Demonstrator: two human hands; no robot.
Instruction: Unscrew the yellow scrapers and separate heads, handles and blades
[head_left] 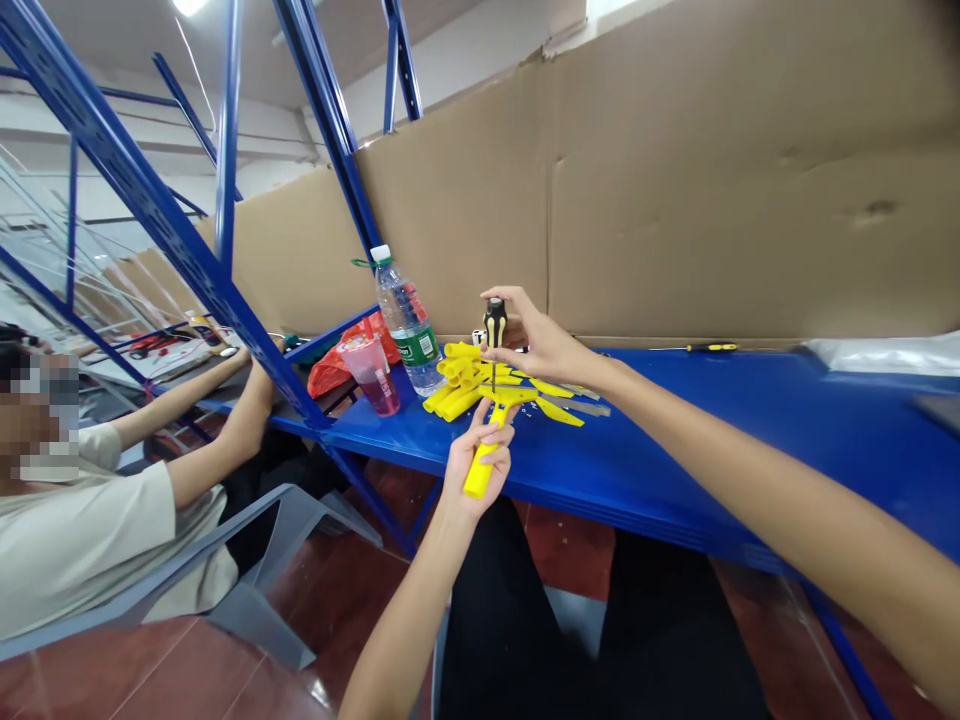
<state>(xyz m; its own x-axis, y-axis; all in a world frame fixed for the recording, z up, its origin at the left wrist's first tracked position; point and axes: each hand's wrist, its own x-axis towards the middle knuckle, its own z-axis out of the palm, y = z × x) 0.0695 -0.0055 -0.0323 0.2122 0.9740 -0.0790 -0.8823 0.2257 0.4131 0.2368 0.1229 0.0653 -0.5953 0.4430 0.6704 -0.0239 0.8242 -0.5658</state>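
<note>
My left hand [478, 462] is wrapped round the grip of a yellow scraper handle [480, 474], with its wide head at the table's front edge. Above it, my right hand [536, 335] grips a screwdriver [495, 325] by its black and yellow handle. The screwdriver stands upright, its shaft pointing down at the scraper head; whether the tip sits in a screw is too small to tell. Behind my hands lies a pile of yellow tube-shaped handles [459, 378]. Flat yellow pieces [559, 411] and grey blade-like strips [589, 407] lie to the right.
A large water bottle [409, 325] and a cup of red drink [373, 375] stand left on the blue table [675, 440], near a red plastic bag [330, 370]. Another screwdriver [712, 348] lies along the cardboard wall [675, 200]. Blue posts rise at left, where a co-worker [112, 520] sits.
</note>
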